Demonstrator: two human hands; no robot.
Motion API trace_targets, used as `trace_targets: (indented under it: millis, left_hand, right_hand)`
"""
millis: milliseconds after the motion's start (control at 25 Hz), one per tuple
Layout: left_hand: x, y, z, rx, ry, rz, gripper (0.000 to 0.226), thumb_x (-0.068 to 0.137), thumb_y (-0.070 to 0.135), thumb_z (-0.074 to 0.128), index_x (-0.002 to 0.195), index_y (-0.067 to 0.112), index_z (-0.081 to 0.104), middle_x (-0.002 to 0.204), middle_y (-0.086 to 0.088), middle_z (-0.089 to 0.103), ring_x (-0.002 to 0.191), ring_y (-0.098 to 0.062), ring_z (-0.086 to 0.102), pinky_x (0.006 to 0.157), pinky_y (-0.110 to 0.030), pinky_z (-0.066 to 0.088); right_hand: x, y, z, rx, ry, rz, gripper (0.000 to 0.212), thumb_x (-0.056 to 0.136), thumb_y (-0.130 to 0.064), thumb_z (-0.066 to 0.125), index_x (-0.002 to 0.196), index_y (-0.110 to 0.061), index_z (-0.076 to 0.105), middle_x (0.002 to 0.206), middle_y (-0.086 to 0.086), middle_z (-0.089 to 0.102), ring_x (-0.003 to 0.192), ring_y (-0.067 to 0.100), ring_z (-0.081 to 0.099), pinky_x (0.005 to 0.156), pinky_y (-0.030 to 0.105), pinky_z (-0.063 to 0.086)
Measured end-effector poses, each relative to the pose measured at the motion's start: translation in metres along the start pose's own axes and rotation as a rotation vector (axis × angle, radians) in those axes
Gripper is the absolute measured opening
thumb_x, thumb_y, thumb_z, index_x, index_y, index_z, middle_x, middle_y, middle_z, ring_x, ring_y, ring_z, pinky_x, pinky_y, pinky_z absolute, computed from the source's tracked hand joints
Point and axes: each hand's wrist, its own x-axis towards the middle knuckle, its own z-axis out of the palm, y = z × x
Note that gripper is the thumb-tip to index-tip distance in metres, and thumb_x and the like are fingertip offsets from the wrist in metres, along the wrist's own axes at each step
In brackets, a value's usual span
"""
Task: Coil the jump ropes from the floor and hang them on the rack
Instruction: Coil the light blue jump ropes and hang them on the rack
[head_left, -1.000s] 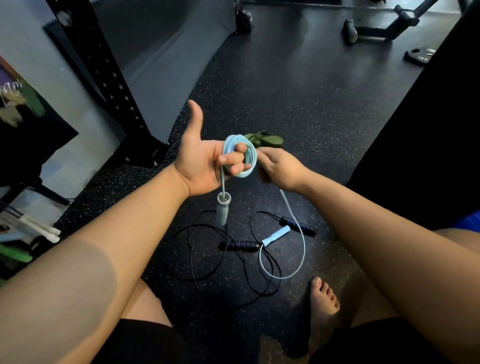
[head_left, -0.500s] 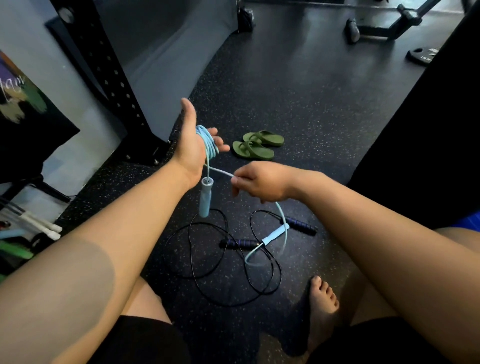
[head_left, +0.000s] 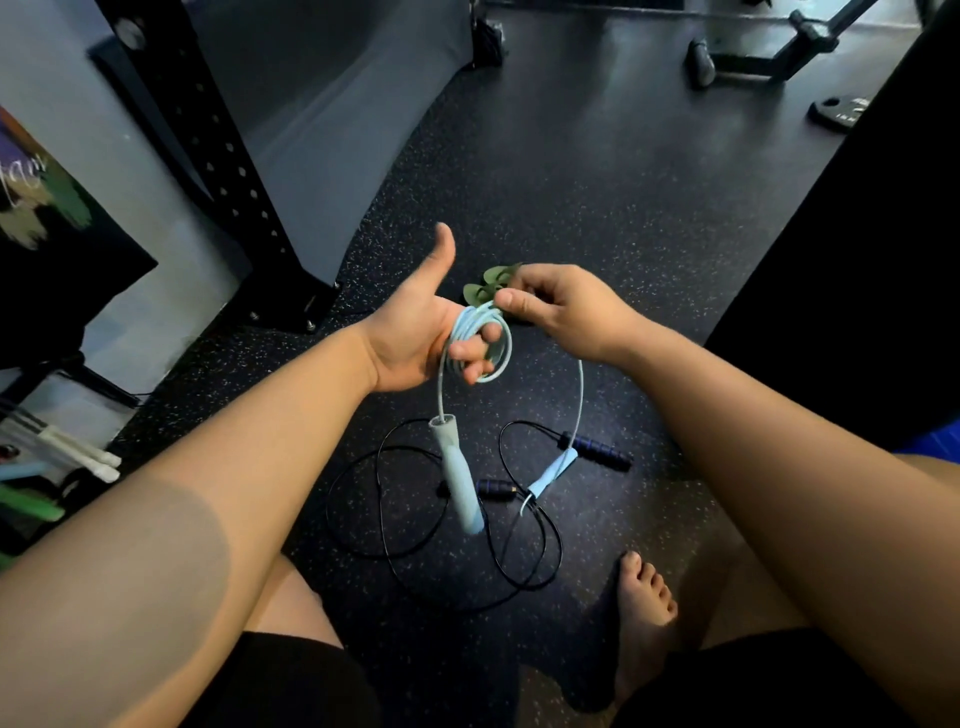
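A light blue jump rope (head_left: 496, 343) is wound in several loops around the fingers of my left hand (head_left: 415, 338), thumb up. One blue handle (head_left: 460, 480) dangles below that hand. My right hand (head_left: 556, 304) pinches the rope at the top of the coil; from it the cord drops to the second blue handle (head_left: 553, 475), lifted off the floor or just touching it. A black jump rope (head_left: 441, 535) with dark blue handles (head_left: 597, 452) lies loose on the floor underneath.
Black perforated rack upright (head_left: 208, 130) stands at left, its base bolted to the floor. Green flip-flops (head_left: 488, 288) lie behind my hands. More ropes and handles (head_left: 78, 457) sit at far left. My bare foot (head_left: 644, 613) rests at the bottom. Gym equipment stands far back.
My right hand rose from below the left hand to the top of the coil, laying another loop over the left fingers. The slack shortened and the far blue handle shifted.
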Motion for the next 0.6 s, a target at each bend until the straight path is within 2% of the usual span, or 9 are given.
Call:
trace_targets:
  millis: [160, 200, 280, 360, 440, 520, 600]
  left_hand:
    - [-0.002, -0.002, -0.006, -0.133, -0.024, 0.08, 0.108, 0.069, 0.097, -0.004, 0.08, 0.007, 0.054, 0.045, 0.001, 0.038, 0.053, -0.025, 0.049, 0.101, -0.042, 0.036]
    - [-0.002, -0.002, -0.006, -0.189, -0.014, 0.119, 0.109, 0.068, 0.098, -0.002, 0.081, 0.007, 0.055, 0.047, 0.001, 0.039, 0.055, -0.025, 0.049, 0.103, -0.042, 0.035]
    - [-0.002, 0.0, -0.006, -0.359, 0.007, 0.218, 0.109, 0.067, 0.1, 0.005, 0.086, 0.006, 0.057, 0.054, 0.0, 0.043, 0.062, -0.024, 0.051, 0.097, -0.038, 0.041]
    - [-0.003, 0.001, -0.008, -0.53, 0.058, 0.318, 0.107, 0.069, 0.1, 0.013, 0.093, 0.004, 0.057, 0.063, -0.003, 0.049, 0.071, -0.025, 0.057, 0.094, -0.035, 0.046]
    - [-0.001, -0.001, -0.01, -0.576, 0.175, 0.411, 0.105, 0.074, 0.096, 0.018, 0.102, 0.002, 0.055, 0.074, -0.006, 0.054, 0.075, -0.025, 0.063, 0.101, -0.038, 0.048]
    - [0.005, -0.004, -0.011, -0.531, 0.34, 0.467, 0.105, 0.078, 0.093, 0.022, 0.113, -0.001, 0.053, 0.085, -0.009, 0.055, 0.079, -0.024, 0.065, 0.107, -0.047, 0.048]
    - [0.012, -0.006, -0.013, -0.485, 0.519, 0.493, 0.106, 0.079, 0.088, 0.027, 0.122, -0.005, 0.052, 0.096, -0.011, 0.051, 0.079, -0.022, 0.062, 0.102, -0.054, 0.052]
  right_hand:
    - [-0.003, 0.005, 0.019, 0.13, -0.021, 0.066, 0.034, 0.105, -0.033, 0.046, 0.079, -0.015, 0.058, 0.07, 0.001, 0.05, 0.063, 0.008, 0.045, 0.06, 0.034, 0.041]
    - [-0.003, 0.006, 0.024, 0.163, -0.014, 0.099, 0.034, 0.106, -0.032, 0.043, 0.081, -0.018, 0.061, 0.072, 0.001, 0.052, 0.065, 0.008, 0.046, 0.062, 0.033, 0.042]
    - [-0.005, 0.008, 0.034, 0.202, -0.009, 0.174, 0.034, 0.107, -0.033, 0.041, 0.092, -0.014, 0.065, 0.075, 0.008, 0.061, 0.067, 0.009, 0.051, 0.065, 0.033, 0.046]
    - [-0.008, 0.007, 0.045, 0.28, -0.074, 0.257, 0.032, 0.107, -0.03, 0.041, 0.095, -0.009, 0.062, 0.073, 0.016, 0.063, 0.062, 0.014, 0.056, 0.057, 0.031, 0.047]
    - [-0.011, 0.004, 0.052, 0.305, -0.191, 0.314, 0.027, 0.107, -0.026, 0.041, 0.093, -0.012, 0.06, 0.067, 0.01, 0.061, 0.055, 0.016, 0.056, 0.053, 0.026, 0.046]
    - [-0.012, -0.001, 0.054, 0.246, -0.309, 0.336, 0.023, 0.106, -0.025, 0.044, 0.093, -0.015, 0.06, 0.066, 0.005, 0.062, 0.055, 0.016, 0.056, 0.055, 0.025, 0.045]
    - [-0.012, -0.007, 0.05, 0.153, -0.42, 0.345, 0.022, 0.104, -0.025, 0.048, 0.099, -0.012, 0.064, 0.067, 0.005, 0.063, 0.058, 0.016, 0.057, 0.054, 0.023, 0.046]
